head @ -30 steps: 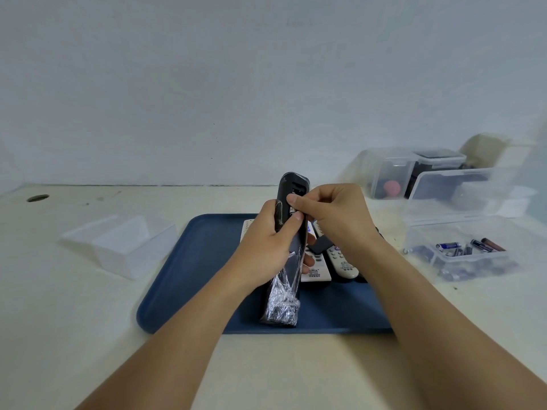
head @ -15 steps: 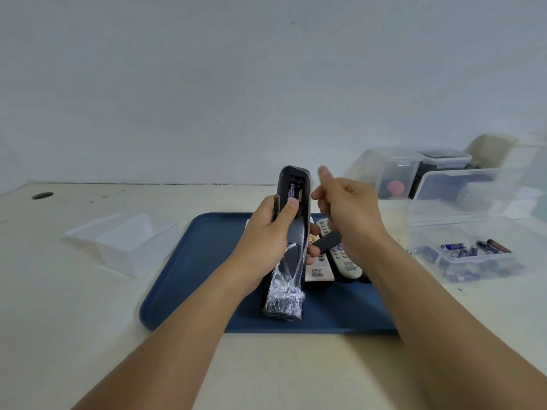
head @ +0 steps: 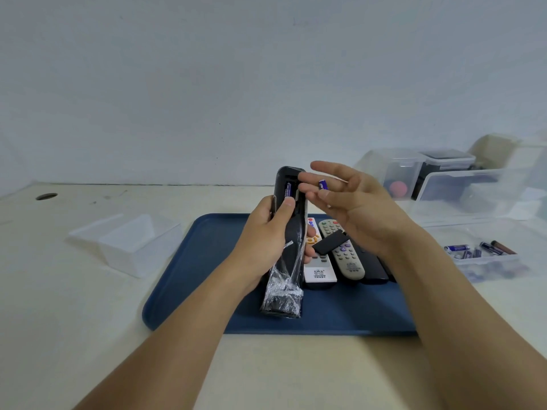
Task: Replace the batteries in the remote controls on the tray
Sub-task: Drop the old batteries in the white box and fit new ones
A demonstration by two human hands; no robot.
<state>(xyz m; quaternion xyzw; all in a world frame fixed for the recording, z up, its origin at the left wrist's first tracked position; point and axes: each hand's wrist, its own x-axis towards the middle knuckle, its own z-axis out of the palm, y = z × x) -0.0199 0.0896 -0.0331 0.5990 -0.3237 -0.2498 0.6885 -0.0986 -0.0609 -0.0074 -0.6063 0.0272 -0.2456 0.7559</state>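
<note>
Black remote (head: 288,247) upright in left hand (head: 268,238), above tray (head: 189,279) edge.

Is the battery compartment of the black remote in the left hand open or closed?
Open. The black remote in the left hand has its cover off, and one battery shows inside.

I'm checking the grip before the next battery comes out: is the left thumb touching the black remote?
Touching. The head view shows the left hand wrapped around the black remote, its thumb pressed flat on the back below the open battery compartment.
</note>
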